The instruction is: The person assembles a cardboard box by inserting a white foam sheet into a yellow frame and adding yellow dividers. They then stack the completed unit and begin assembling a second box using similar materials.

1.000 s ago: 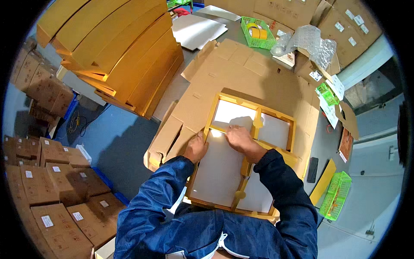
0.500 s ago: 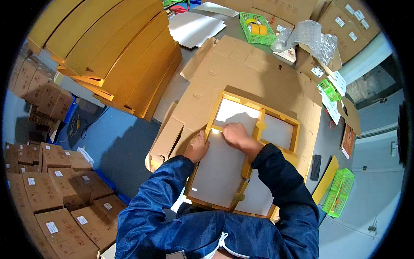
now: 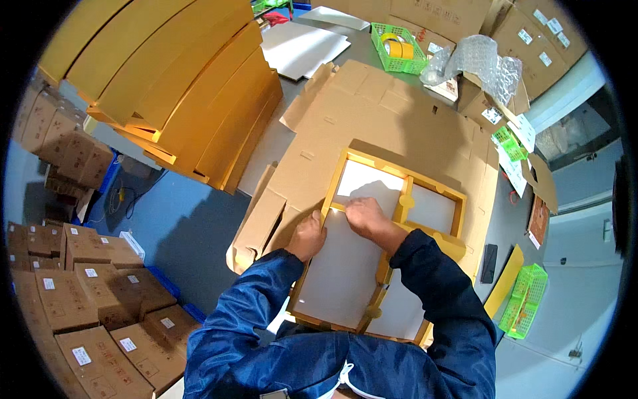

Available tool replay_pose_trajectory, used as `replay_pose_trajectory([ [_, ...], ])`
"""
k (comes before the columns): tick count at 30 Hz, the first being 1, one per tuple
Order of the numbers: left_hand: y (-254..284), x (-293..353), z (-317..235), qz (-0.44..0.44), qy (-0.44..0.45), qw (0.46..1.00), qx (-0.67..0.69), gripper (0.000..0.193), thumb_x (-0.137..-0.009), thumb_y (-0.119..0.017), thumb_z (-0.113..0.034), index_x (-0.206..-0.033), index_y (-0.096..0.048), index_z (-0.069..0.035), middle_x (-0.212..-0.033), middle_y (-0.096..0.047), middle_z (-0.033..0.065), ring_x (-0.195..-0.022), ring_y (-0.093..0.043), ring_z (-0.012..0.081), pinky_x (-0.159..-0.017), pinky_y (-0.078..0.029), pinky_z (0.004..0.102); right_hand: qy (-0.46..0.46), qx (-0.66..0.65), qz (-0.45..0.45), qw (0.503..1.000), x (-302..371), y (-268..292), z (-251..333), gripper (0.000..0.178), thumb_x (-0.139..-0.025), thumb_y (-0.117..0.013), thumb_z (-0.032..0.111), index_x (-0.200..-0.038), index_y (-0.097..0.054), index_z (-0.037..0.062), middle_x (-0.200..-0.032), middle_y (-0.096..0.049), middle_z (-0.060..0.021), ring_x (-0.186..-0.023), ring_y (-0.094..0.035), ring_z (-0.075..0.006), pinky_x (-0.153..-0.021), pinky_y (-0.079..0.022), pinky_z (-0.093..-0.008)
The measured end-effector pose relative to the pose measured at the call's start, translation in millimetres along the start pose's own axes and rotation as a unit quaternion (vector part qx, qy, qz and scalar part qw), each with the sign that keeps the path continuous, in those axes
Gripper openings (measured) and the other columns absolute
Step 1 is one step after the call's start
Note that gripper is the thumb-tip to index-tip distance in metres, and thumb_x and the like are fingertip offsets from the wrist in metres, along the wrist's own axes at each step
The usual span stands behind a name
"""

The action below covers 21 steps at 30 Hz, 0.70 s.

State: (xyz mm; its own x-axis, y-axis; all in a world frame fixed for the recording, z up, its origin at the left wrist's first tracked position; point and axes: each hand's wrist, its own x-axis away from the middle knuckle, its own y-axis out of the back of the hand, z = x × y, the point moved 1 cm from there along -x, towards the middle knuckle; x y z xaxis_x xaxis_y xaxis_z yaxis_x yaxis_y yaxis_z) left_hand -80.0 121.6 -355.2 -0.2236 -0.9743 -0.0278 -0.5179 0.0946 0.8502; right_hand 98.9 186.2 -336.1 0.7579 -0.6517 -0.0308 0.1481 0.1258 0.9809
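Observation:
A yellow box [image 3: 459, 216] with white-lined compartments lies tilted on a flat brown cardboard sheet [image 3: 392, 110] in front of me. My left hand [image 3: 307, 237] is closed on the box's left wall, its fingers partly hidden. Inside the box, my right hand [image 3: 369, 218] has its fingers curled at a short yellow divider [image 3: 339, 207] between the upper left and lower left compartments, and seems to pinch it. A long yellow divider [image 3: 403, 201] with rounded tabs runs down the box to the right of that hand.
Yellow boxes [image 3: 186, 86] stand stacked at the left. White sheets [image 3: 299, 46] and a green basket [image 3: 405, 56] with yellow tape rolls are at the back. A black phone-like object [image 3: 489, 263] and another green basket [image 3: 524, 299] sit at the right. Cartons [image 3: 106, 292] fill the lower left.
The whole view has shifted slightly, with the box a little lower and to the right in it. Both hands keep about the same places on the box.

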Motion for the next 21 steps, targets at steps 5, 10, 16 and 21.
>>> replay_pose_trajectory([
  [5,2.2,-9.9,1.2,0.097,0.065,0.991,-0.06,0.035,-0.084,-0.058,-0.022,-0.103,-0.048,0.005,-0.091,-0.06,0.0283,-0.088,-0.062,0.0405,-0.079,-0.05,0.0471,-0.029,0.029,0.007,0.999,-12.2,-7.7,3.8,0.016,-0.074,-0.054,0.009,-0.082,-0.061,-0.0033,-0.075,-0.065,-0.0196,-0.071,-0.064,-0.0326,-0.064,-0.053,-0.0401],
  [10,19.1,-19.2,1.7,0.086,0.048,0.995,-0.009,0.044,-0.081,-0.059,-0.017,-0.115,-0.047,0.007,-0.097,-0.06,0.0273,-0.094,-0.06,0.0401,-0.087,-0.048,0.0443,-0.139,-0.041,0.023,0.989,-7.8,17.6,7.9,0.037,-0.085,-0.056,0.03,-0.104,-0.059,-0.0014,-0.111,-0.059,-0.0188,-0.109,-0.054,-0.0326,-0.094,-0.042,-0.0404],
  [16,21.6,-41.0,-36.8,-0.04,-0.185,0.975,-0.112,0.057,-0.08,-0.062,-0.019,-0.131,-0.043,-0.002,-0.138,-0.04,0.0193,-0.129,-0.036,0.0363,-0.11,-0.023,0.0515,-0.195,0.023,-0.101,0.975,119.9,66.7,-49.2,0.047,-0.081,-0.065,0.041,-0.101,-0.058,-0.002,-0.096,-0.062,-0.0195,-0.093,-0.06,-0.0363,-0.083,-0.048,-0.0428],
  [21,-26.4,-79.1,-103.9,0.144,-0.355,0.923,-0.029,0.021,-0.081,-0.06,-0.015,-0.099,-0.057,-0.003,-0.098,-0.061,0.0152,-0.1,-0.056,0.0321,-0.093,-0.041,0.0422,-0.24,-0.049,0.055,0.968,144.2,62.2,-39.5,0.043,-0.08,-0.066,0.042,-0.096,-0.059,0.0025,-0.095,-0.063,-0.0187,-0.091,-0.061,-0.0348,-0.081,-0.049,-0.0418],
])
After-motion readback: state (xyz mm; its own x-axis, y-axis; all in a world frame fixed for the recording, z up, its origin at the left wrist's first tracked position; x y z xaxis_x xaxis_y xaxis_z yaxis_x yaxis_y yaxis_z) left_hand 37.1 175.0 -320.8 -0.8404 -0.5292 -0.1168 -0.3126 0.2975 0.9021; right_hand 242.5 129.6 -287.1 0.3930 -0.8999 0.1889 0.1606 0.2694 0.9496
